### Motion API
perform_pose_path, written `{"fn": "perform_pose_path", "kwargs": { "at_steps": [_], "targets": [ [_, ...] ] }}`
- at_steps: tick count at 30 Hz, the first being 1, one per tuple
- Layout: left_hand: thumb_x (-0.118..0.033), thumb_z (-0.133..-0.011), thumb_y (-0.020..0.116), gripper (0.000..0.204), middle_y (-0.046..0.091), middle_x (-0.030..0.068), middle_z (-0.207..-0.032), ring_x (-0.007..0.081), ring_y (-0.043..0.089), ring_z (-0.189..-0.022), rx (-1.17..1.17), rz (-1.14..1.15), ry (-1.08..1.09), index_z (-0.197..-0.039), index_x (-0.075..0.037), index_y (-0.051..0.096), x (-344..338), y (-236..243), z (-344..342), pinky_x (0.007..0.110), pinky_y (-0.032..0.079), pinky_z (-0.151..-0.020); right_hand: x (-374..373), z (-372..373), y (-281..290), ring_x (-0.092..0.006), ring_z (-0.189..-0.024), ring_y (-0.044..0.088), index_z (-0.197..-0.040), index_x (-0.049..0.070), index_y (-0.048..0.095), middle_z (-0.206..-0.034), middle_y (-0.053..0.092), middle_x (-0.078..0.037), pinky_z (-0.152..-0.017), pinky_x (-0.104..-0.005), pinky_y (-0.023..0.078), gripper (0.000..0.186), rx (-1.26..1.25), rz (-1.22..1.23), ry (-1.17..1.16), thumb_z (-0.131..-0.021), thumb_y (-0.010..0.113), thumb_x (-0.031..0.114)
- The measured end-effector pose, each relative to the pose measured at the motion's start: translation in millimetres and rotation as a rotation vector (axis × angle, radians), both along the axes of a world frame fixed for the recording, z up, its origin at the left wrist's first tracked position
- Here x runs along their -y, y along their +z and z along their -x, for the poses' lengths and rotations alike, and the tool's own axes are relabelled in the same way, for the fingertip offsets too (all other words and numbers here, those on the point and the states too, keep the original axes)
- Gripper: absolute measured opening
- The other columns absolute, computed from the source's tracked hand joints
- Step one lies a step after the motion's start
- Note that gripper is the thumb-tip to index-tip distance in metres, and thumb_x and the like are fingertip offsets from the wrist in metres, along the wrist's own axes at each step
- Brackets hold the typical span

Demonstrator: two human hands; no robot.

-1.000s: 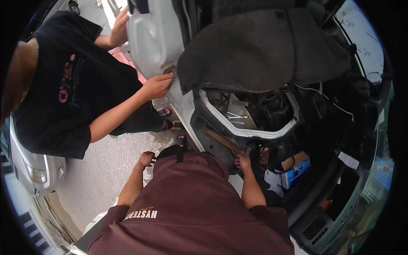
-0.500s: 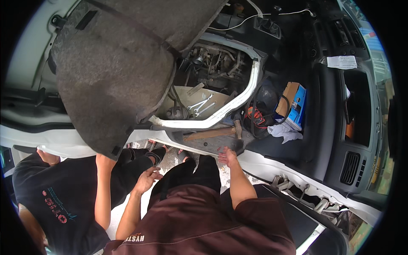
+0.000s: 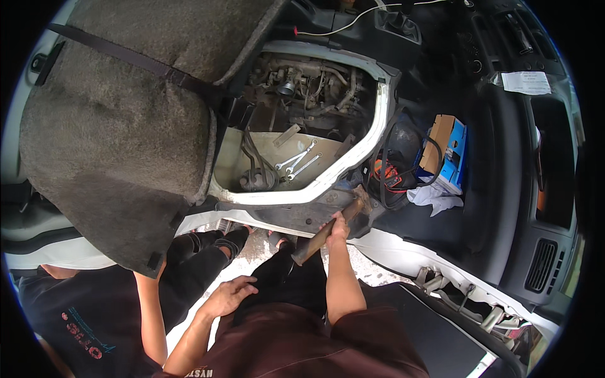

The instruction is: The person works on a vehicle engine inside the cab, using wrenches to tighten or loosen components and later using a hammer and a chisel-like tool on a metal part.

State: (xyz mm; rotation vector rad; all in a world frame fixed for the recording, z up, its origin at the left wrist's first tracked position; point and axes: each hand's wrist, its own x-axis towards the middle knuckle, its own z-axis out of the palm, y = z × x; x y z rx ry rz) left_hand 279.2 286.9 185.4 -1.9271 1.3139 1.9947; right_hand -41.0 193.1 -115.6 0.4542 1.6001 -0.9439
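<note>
In my right hand (image 3: 338, 230) is the wooden handle of a hammer (image 3: 319, 241), my fingers wrapped round it. The handle slants from above my legs up toward the vehicle's sill, and its head end is over the floor there. My left hand (image 3: 230, 297) hangs in front of my left thigh, fingers partly spread, with nothing in it. Beyond the hammer is the open engine bay (image 3: 379, 126), edged in white. Several wrenches (image 3: 297, 161) lie on its pale inner surface beside a metal bar (image 3: 287, 137).
A large grey carpeted flap (image 3: 120, 120) stands raised on the left. A co-worker's hand and arm (image 3: 151, 315) reach its lower corner. On the right are a blue box (image 3: 450, 154), an orange-and-black tool (image 3: 387, 175), a black hose and a white cloth (image 3: 435, 198).
My right hand has taken hold of the hammer, which lay on the floor by the sill, and its handle end has swung toward me. My left hand has lowered slightly.
</note>
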Motion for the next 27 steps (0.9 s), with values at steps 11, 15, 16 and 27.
{"fn": "perform_pose_path", "kwargs": {
  "at_steps": [11, 15, 16, 27],
  "targets": [
    [-0.052, -0.100, 0.069, 0.067, 0.070, 0.0298, -0.126, 0.0421, 0.069, -0.122, -0.174, -0.054, -0.317, -0.139, 0.001, 0.053, 51.7, 4.8, 79.7, 0.046, 0.052, -0.104, -67.2, -74.9, 222.0, -0.0219, -0.060, 0.061, -0.095, 0.004, 0.057, -0.074, 0.061, -0.009, -0.058, -0.0384, 0.054, 0.024, 0.109, 0.277, 0.150, -0.091, 0.066, 0.026],
    [-0.039, -0.098, 0.075, 0.062, 0.074, 0.0247, -0.106, 0.0366, 0.076, -0.092, -0.021, 0.004, -0.220, -0.131, 0.006, 0.050, 65.6, 22.8, 83.1, 0.044, 0.059, -0.085, -21.3, -86.1, 251.4, -0.0213, -0.075, 0.069, -0.110, -0.003, 0.065, -0.081, 0.069, -0.012, -0.072, -0.0357, 0.054, 0.032, -0.096, 0.689, 0.600, -0.096, 0.073, 0.025],
    [-0.031, -0.096, 0.076, 0.057, 0.073, 0.0230, -0.100, 0.0314, 0.075, -0.080, -0.025, 0.032, -0.039, -0.130, 0.006, 0.049, 71.8, 27.8, 85.3, 0.041, 0.060, -0.075, -7.0, -81.9, 254.4, -0.0227, -0.078, 0.070, -0.110, -0.003, 0.066, -0.083, 0.070, -0.014, -0.076, -0.0362, 0.054, 0.035, -0.150, 0.790, 0.762, -0.097, 0.074, 0.029],
    [-0.020, -0.095, 0.070, 0.028, 0.059, 0.0069, -0.086, 0.0162, 0.058, -0.063, -0.289, -0.184, 0.932, -0.114, -0.002, 0.059, 208.3, -0.8, 100.9, 0.032, 0.048, -0.056, 192.3, 20.1, 149.6, -0.0410, -0.094, 0.065, -0.099, 0.000, 0.069, -0.095, 0.067, -0.018, -0.104, -0.0538, 0.049, 0.014, -1.362, 1.160, 1.069, -0.097, 0.068, 0.014]
  ]
}}
